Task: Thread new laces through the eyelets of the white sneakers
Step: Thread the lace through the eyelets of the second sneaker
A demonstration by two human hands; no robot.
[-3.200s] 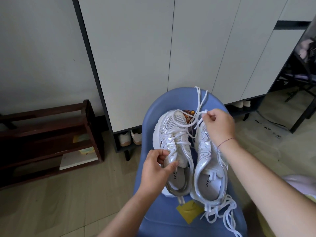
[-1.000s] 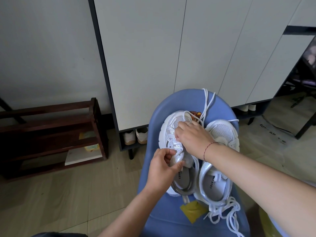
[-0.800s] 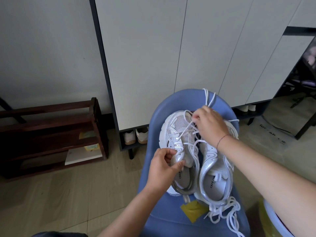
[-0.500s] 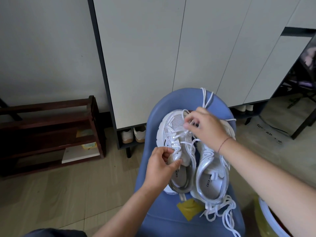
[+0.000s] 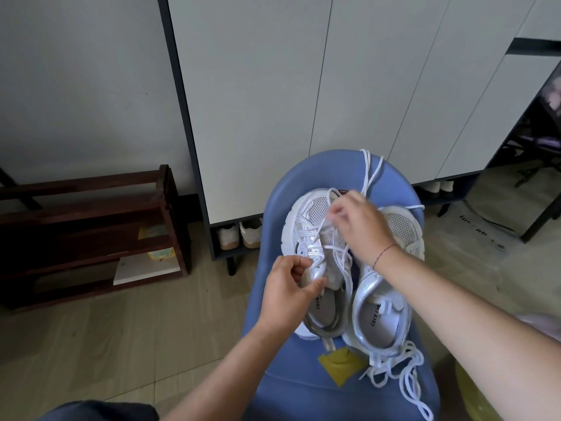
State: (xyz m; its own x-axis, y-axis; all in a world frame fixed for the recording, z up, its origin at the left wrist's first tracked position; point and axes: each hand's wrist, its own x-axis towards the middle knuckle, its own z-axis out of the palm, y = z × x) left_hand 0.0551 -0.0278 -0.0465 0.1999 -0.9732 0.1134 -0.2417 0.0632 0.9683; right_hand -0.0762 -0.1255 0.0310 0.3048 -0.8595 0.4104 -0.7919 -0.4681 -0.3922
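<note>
Two white sneakers lie side by side on a blue chair, toes away from me. My left hand pinches the silver collar edge of the left sneaker. My right hand, blurred at the fingers, pinches a white lace above that sneaker's upper eyelets. The lace crosses several eyelets, and its far part trails over the chair's back edge. The right sneaker lies partly under my right forearm. A loose white lace is bunched behind its heel.
A yellow paper scrap lies on the seat near the heels. White cabinet doors stand behind the chair, with a pair of shoes beneath. A dark wooden shoe rack sits left on the wood floor.
My right hand pulled the lace up and right from the left sneaker's eyelets, then came back left and down over its tongue. My left hand kept its hold on the collar.
</note>
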